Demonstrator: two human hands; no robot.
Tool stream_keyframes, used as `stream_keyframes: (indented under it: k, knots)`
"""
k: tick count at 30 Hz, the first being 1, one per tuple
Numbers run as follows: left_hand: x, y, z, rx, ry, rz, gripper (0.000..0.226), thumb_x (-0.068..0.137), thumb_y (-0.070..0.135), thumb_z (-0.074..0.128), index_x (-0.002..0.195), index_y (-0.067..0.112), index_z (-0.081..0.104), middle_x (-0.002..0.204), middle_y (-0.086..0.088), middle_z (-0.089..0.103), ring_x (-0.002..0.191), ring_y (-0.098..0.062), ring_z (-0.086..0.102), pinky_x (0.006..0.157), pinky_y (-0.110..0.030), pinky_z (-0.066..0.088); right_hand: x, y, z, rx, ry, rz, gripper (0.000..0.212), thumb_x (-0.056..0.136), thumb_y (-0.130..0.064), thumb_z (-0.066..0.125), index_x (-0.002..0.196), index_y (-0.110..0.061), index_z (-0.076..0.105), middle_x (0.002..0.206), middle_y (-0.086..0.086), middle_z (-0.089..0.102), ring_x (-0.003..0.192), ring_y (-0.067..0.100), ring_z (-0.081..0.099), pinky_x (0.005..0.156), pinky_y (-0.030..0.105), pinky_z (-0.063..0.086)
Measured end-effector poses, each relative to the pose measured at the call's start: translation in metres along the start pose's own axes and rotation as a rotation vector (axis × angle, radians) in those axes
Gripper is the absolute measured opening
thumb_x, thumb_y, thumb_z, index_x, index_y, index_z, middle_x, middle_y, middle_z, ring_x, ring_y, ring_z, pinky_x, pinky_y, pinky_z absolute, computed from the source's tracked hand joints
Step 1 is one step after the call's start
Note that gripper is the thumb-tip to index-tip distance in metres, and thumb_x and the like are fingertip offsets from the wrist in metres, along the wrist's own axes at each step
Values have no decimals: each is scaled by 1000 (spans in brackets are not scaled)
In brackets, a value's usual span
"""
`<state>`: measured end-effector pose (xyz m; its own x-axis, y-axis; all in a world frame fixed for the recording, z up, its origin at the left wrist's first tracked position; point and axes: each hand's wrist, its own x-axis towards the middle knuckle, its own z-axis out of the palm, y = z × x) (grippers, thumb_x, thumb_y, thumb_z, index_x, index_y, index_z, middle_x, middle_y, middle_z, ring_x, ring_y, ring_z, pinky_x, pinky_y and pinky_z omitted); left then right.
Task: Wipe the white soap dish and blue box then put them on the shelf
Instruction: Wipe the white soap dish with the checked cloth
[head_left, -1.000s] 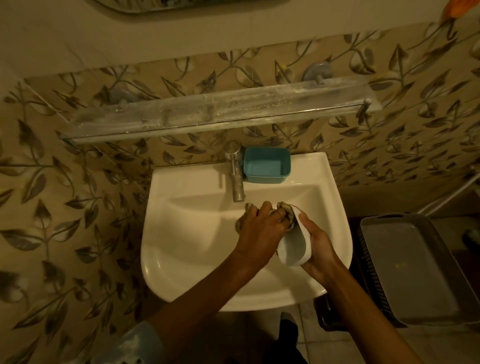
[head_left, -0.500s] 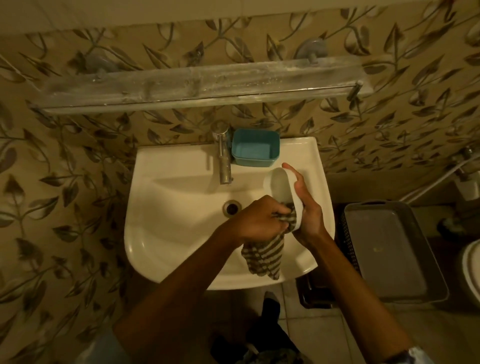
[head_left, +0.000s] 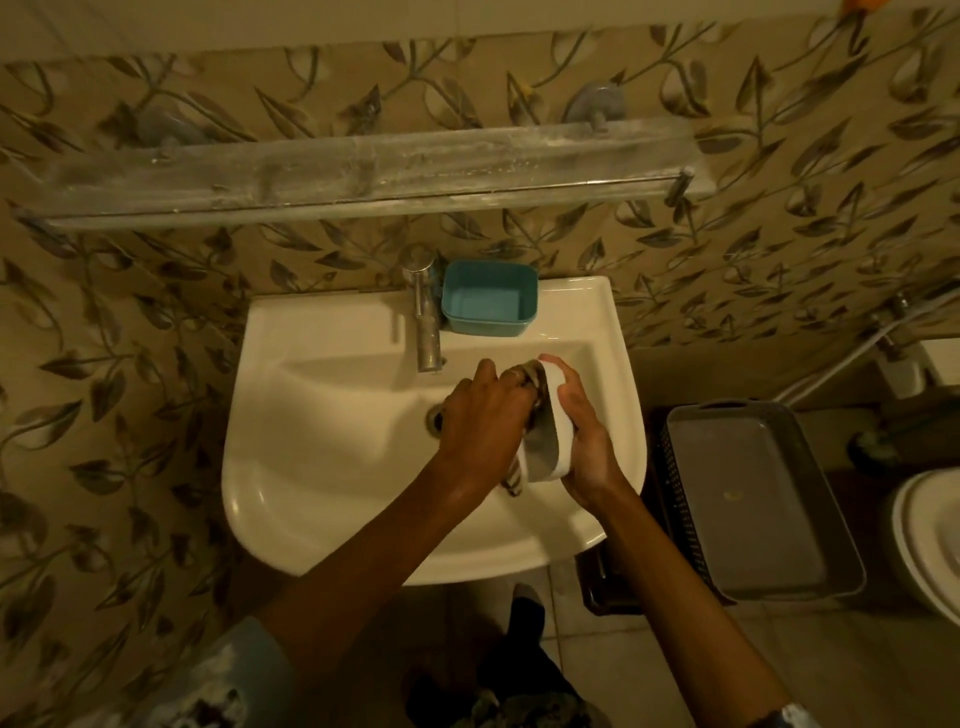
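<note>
Left hand (head_left: 488, 421) now presses striped cloth (head_left: 535, 387) up inside white soap dish (head_left: 551, 431), gripped by right hand (head_left: 587, 441) over basin's right edge (cloth hung lower half-second ago); blue box (head_left: 488, 299) unwiped at basin's back edge.

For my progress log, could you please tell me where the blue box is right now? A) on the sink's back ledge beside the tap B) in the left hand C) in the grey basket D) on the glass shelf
A: the blue box sits on the sink ledge right of the tap, below the shelf.
</note>
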<state>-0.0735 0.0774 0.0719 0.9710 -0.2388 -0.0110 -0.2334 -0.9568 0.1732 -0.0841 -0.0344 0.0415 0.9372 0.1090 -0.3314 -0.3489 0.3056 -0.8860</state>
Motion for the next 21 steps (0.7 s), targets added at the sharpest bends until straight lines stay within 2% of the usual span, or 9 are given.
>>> stream_keyframes:
  k: [5, 7, 9, 11, 13, 15, 17, 19, 21]
  knots:
    - [-16, 9, 1, -92, -180, -55, 37, 75, 16, 74, 110, 12, 61, 105, -10, 61, 94, -29, 59, 70, -33, 45, 7, -6, 1, -89, -1, -120, 45, 88, -35, 40, 133, -25, 45, 138, 14, 51, 127, 30, 51, 107, 48, 42]
    - [-30, 13, 4, -204, -231, -20, 38, 74, 11, 73, 110, 12, 61, 105, -11, 62, 89, -28, 63, 73, -32, 51, 11, -8, 0, -95, -26, -129, 43, 90, -32, 42, 132, -26, 47, 137, 9, 53, 125, 26, 53, 105, 45, 44]
    - [-34, 2, -1, -411, -258, 18, 29, 77, 7, 70, 105, 13, 67, 101, -6, 68, 87, -17, 66, 74, -20, 53, 12, -7, 0, -82, -45, -105, 45, 90, -31, 43, 134, -27, 46, 136, 5, 55, 122, 20, 56, 102, 37, 48]
    - [-35, -12, -13, -744, -294, -46, 21, 84, 4, 62, 100, 13, 71, 89, 4, 69, 82, 5, 63, 70, -3, 44, 12, -5, 0, -22, -10, -60, 51, 88, -33, 49, 137, -20, 45, 132, 5, 57, 114, 18, 60, 95, 33, 51]
    - [-41, -24, -25, -1115, -305, -230, 19, 90, 7, 55, 95, 19, 69, 85, 6, 66, 81, 7, 63, 71, -6, 47, 12, -4, -1, 107, 65, 30, 65, 83, -38, 57, 140, -10, 43, 127, 15, 58, 106, 24, 60, 86, 36, 52]
    - [-52, -32, -28, -1346, -224, -381, 21, 93, 10, 51, 95, 24, 66, 101, -12, 67, 98, -19, 65, 84, -29, 54, 11, -5, -2, 145, 109, 91, 68, 78, -42, 56, 136, -7, 46, 116, 17, 60, 97, 25, 61, 76, 36, 53]
    - [-62, -29, -29, -1340, -45, -342, 24, 93, 8, 50, 99, 27, 64, 111, -18, 63, 104, -30, 62, 89, -39, 54, 12, -2, -3, 166, 143, 115, 51, 83, -47, 52, 119, -12, 60, 96, 10, 70, 84, 22, 68, 65, 33, 57]
    - [-73, -18, -26, -1212, 107, -242, 37, 92, 8, 52, 102, 43, 58, 124, -5, 57, 111, -17, 59, 88, -29, 55, 12, 2, 1, 197, 190, 159, 43, 91, -56, 42, 101, -22, 66, 83, 5, 75, 72, 18, 72, 60, 31, 58]
    - [-80, -1, -21, -1112, 213, -155, 46, 91, 10, 53, 109, 53, 51, 145, 7, 37, 121, 2, 48, 89, -17, 52, 12, 4, 8, 149, 191, 183, 49, 93, -59, 36, 108, -22, 65, 97, 8, 74, 81, 20, 73, 68, 35, 59]
